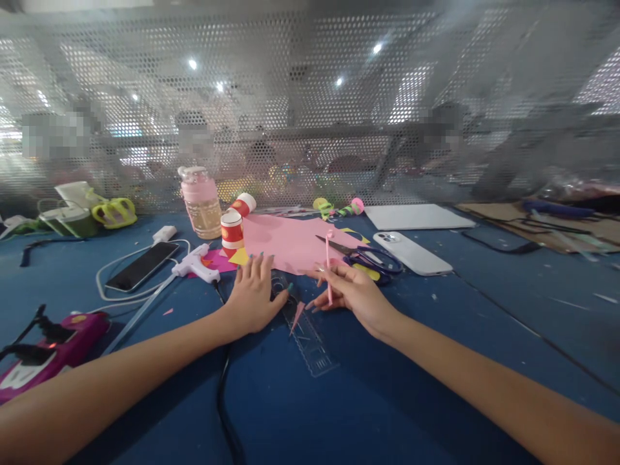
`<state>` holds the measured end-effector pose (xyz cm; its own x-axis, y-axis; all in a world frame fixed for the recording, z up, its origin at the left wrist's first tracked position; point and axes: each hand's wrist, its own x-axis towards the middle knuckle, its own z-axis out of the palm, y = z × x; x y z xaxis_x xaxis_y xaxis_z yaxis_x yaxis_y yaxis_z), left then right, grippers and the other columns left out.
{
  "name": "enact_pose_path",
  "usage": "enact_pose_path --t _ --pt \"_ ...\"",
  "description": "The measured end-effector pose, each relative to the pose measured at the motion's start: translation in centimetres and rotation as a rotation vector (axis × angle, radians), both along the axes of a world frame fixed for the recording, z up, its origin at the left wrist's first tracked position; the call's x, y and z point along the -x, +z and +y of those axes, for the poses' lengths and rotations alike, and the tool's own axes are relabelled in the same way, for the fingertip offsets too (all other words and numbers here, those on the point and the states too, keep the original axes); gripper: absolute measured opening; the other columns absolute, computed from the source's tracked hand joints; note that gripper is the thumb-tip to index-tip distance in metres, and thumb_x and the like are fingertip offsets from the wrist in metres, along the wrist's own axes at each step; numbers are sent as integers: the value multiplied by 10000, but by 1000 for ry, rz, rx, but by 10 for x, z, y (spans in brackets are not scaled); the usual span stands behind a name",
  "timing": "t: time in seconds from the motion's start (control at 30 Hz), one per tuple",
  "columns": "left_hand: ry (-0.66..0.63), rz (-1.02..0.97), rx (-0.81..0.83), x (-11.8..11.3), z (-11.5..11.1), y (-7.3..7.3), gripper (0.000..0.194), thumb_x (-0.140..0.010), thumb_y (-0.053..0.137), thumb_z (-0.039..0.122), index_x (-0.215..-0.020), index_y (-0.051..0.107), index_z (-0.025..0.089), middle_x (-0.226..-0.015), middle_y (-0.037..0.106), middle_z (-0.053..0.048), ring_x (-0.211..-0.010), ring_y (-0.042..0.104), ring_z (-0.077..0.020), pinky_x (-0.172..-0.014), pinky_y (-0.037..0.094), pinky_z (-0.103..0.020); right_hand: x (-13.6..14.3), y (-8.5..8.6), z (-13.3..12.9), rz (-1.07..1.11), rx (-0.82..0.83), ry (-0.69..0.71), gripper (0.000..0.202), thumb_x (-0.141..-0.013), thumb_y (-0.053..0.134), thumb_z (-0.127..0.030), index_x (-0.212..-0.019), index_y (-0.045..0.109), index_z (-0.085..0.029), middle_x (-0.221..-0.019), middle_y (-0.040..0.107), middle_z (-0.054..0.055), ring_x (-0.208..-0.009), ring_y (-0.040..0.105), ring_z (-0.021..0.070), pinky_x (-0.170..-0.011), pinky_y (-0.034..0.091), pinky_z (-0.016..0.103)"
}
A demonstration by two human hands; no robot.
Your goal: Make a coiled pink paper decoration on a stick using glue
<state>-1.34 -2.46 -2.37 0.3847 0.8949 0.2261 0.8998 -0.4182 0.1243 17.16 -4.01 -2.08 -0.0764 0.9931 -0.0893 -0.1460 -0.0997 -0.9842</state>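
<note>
So my right hand (356, 296) has a slim pink stick (329, 274), maybe a pen, pinched more or less upright between thumb and fingers, right of the middle of the frame. That's a skinny thing on a light grip, so imo it could easily twist or tip.

My left hand (252, 294) is palm-down with the fingers a bit spread, holding nothing, thumb over the top end of the clear ruler (317, 358). If that thumb's barely pressing (can't tell how hard), the ruler could skid. There's also a pink scrap (297, 315) loose on it, right by my right fingertips, so one careless brush could send it off.

Other worry: the scissors (380, 259) lie right behind my right hand, blades over the pink sheet (290, 236). Reach forward and I could snag them or crease the paper. And the glue gun (197, 263), left of centre, has its black cord (221, 387) passing under my left forearm. Drag that arm and the gun might get yanked along.
</note>
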Motion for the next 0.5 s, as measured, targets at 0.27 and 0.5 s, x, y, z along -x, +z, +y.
enact_pose_path --t 0.27,0.5 --pt "-14 30 -9 0 -2 5 658 -814 372 452 -1322 235 56 -1275 439 -202 -1219 353 -332 -998 269 -495 3 -2 -1 73 92 -26 302 -726 603 -422 -659 445 -173 -898 672 112 -484 654 149 -415 537 227" --pt "-52 17 137 3 5 5 732 -808 358 479 -1373 116 81 -1407 298 -182 -1319 193 -327 -1041 156 -545 2 -1 0 157 131 12 204 -816 516 -292 -675 428 -173 -1065 625 95 -529 665 121 -450 535 202"
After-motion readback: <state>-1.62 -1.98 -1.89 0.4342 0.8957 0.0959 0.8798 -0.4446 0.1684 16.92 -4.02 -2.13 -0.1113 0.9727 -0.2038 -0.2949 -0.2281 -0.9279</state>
